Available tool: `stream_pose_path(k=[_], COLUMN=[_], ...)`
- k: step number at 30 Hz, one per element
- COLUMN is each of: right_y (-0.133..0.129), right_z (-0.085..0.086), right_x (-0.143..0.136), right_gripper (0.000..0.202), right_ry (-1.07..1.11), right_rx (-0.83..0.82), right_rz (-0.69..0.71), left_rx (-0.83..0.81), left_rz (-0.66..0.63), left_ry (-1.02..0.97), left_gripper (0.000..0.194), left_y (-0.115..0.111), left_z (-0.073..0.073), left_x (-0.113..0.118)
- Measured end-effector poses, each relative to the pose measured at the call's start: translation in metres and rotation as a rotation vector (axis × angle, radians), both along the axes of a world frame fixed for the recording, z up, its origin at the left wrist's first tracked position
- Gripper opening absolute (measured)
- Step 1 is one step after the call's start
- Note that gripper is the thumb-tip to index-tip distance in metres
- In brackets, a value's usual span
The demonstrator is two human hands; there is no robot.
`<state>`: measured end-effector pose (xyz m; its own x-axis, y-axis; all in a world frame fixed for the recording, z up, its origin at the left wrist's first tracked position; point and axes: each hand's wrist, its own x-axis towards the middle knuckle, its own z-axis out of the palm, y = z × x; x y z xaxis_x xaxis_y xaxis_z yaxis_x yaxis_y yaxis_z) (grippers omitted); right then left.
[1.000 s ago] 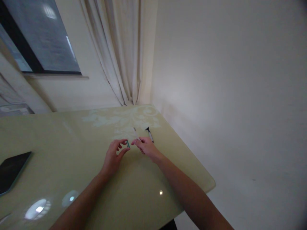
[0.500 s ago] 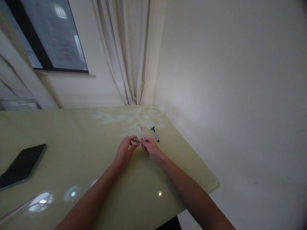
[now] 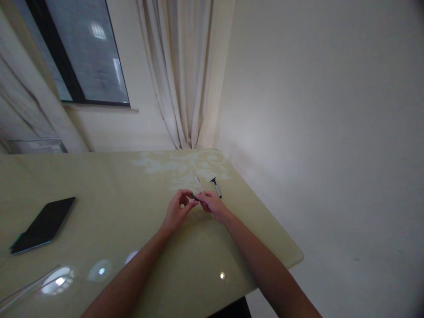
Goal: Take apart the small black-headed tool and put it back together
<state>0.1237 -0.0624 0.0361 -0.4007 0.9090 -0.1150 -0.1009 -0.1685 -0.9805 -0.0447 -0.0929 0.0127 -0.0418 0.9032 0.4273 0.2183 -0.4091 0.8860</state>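
Between my two hands is a small dark green piece (image 3: 195, 197), narrow and tilted, too small to name its kind. My left hand (image 3: 179, 207) pinches it between thumb and fingers. My right hand (image 3: 212, 205) is closed right beside it, its fingertips meeting the piece's near end; what lies inside that grip is hidden. A thin white stick (image 3: 199, 184) sticks out beyond my right hand, and I cannot tell whether the hand holds it or covers it. Just past my right hand, a razor (image 3: 217, 188) with a black head and grey handle rests on the table.
The pale green glossy table (image 3: 132, 185) has a white floral pattern near its far edge. A black tablet-like slab (image 3: 44, 225) lies at left, with a thin cable (image 3: 28, 285) nearer me. A wall (image 3: 314, 132) runs along the right; a curtain (image 3: 185, 79) hangs behind.
The small dark green piece has gone from nearly upright to slanting, its lower end toward my right hand. The view has shifted slightly; the razor remains on the table.
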Motion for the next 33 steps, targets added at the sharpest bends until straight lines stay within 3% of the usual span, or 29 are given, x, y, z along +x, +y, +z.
stream_pose_path(k=[5,13,18,22,25,30,33], right_y=[0.003,0.006,0.004,0.000,-0.002,-0.004,-0.005], right_z=[-0.001,-0.005,-0.007,-0.006,-0.003,0.001,0.004], right_x=[0.007,0.009,0.006,0.004,0.004,0.004,0.007], right_gripper=[0.032,0.027,0.024,0.027,0.029,0.035,0.045], right_ry=[-0.085,-0.143,-0.198,-0.172,-0.166,-0.167,-0.162], right_rx=[0.045,0.058,0.104,0.139,0.158,0.192,0.187], right_rz=[0.030,-0.033,-0.069,-0.026,0.011,0.076,0.043], left_rx=[-0.106,-0.130,-0.069,0.025,0.080,0.083,0.053], left_rz=[-0.116,-0.168,-0.114,-0.120,-0.160,-0.132,-0.063], left_ry=[-0.127,-0.043,0.059,0.117,0.174,0.166,0.114], left_gripper=[0.035,0.028,0.022,0.040,0.040,0.031,0.032], left_y=[0.002,-0.006,-0.012,-0.013,-0.013,-0.014,-0.012], left_z=[-0.002,0.003,0.000,0.001,0.003,0.003,0.003], left_x=[-0.009,-0.008,-0.003,-0.002,-0.003,-0.002,-0.005])
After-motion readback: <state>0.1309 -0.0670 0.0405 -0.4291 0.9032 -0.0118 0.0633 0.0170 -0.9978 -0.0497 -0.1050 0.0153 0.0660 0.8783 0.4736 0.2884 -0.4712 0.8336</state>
